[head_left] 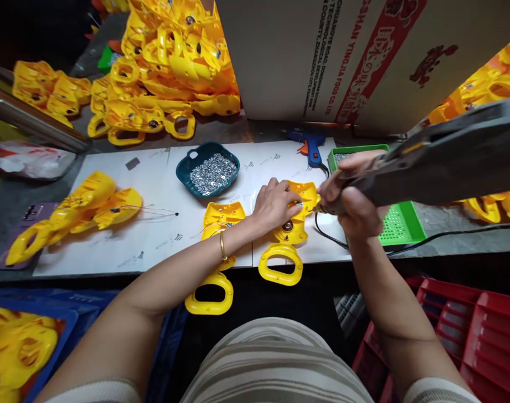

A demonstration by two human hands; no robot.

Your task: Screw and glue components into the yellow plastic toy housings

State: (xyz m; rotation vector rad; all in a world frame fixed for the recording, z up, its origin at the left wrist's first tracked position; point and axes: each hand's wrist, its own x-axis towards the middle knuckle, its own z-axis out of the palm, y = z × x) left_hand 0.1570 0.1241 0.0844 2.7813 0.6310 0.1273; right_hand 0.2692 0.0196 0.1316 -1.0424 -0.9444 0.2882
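My right hand (359, 193) is wrapped around a dark grey power screwdriver (439, 162), held level so that its front end is at the right edge of a yellow plastic shell half (296, 230). That shell lies open side up, with a round metal part inside and a loop handle over the table edge. Across its upper left my left hand (277, 204) grips it, fingers bent onto it. Under my left forearm rests a second yellow shell half (225, 212) with thin wires, partly hidden. Behind it stands a dark teal bowl (184, 173) of small screws (213, 173).
A blue glue gun (311, 146) and green baskets (406, 224) lie to the right, with a black cable (456, 234). Yellow shells (76, 207) sit at left on a purple phone (18, 246). Behind are a carton (288, 67) and piled shells (171, 67). Crates flank my lap.
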